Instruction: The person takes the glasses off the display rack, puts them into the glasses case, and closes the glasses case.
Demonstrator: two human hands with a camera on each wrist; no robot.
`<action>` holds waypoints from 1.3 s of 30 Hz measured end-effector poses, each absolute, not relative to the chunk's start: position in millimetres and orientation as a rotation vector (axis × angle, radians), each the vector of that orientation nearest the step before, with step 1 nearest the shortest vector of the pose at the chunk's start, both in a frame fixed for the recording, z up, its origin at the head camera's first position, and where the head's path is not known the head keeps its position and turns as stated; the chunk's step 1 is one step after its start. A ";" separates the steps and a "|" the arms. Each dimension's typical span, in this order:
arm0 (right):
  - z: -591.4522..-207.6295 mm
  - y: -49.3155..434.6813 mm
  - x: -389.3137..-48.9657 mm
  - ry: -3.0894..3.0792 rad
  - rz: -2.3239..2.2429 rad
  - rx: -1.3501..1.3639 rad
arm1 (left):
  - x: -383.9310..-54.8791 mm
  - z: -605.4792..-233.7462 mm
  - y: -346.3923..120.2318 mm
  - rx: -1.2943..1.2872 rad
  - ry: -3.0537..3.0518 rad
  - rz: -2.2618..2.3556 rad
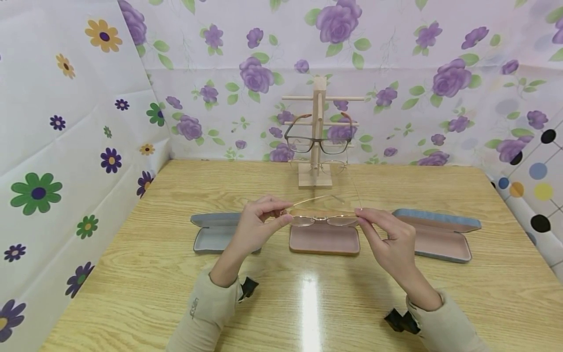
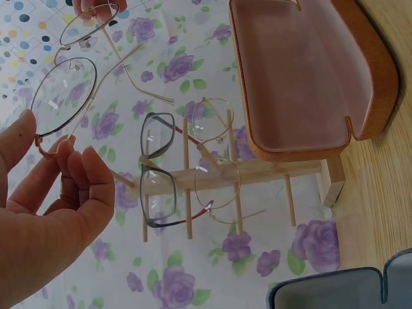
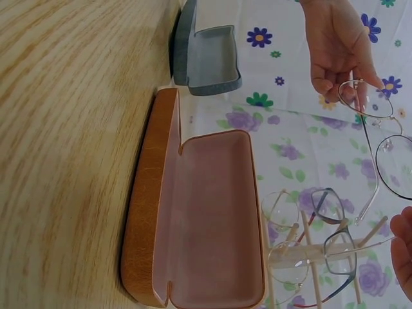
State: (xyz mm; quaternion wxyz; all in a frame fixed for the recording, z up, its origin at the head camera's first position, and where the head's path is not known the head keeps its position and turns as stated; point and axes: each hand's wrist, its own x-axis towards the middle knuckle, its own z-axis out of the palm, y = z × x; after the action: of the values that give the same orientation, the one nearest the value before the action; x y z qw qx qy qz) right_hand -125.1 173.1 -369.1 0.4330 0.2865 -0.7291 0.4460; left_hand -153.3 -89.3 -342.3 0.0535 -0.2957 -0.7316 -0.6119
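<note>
A pair of thin gold-rimmed eyeglasses (image 1: 343, 220) is held up in front of me, its temples unfolded and pointing away. My left hand (image 1: 259, 222) pinches it at the left hinge between thumb and fingers. At the opposite hinge my right hand (image 1: 391, 239) does the same. Below the glasses lies an opened brown glasses case (image 1: 324, 239) with a pink lining. In the left wrist view, the round lens (image 2: 64, 96) shows close to the left thumb. The right wrist view has only part of the right hand (image 3: 402, 248) at its edge.
An opened grey-blue case (image 1: 213, 239) lies to the left, partly behind my left arm. Right of centre is an opened blue case (image 1: 444, 242) with pink lining. Behind stands a wooden rack (image 1: 315, 178) bearing dark-framed glasses (image 1: 313, 140) and thin gold-rimmed glasses (image 1: 334, 167).
</note>
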 end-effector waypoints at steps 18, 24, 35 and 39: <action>-370.0 173.1 -125.0 -1.813 1.115 0.709 | -154.0 -343.9 -89.0 -0.916 -2.237 -1.848; -370.1 173.1 -125.1 -1.818 1.122 0.710 | -154.4 -344.0 -89.1 -0.940 -2.223 -1.835; -369.0 173.0 -127.2 -1.825 1.113 0.709 | -154.9 -342.7 -89.7 -0.934 -2.236 -1.835; -367.8 172.9 -128.5 -1.835 1.122 0.708 | -154.9 -342.3 -89.6 -0.918 -2.246 -1.847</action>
State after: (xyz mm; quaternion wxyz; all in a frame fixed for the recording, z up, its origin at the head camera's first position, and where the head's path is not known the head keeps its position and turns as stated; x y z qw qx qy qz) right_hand -128.5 172.9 -367.8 0.4248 0.2832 -0.7335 0.4487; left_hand -154.9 -89.6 -342.3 0.0462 -0.3009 -0.7358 -0.6049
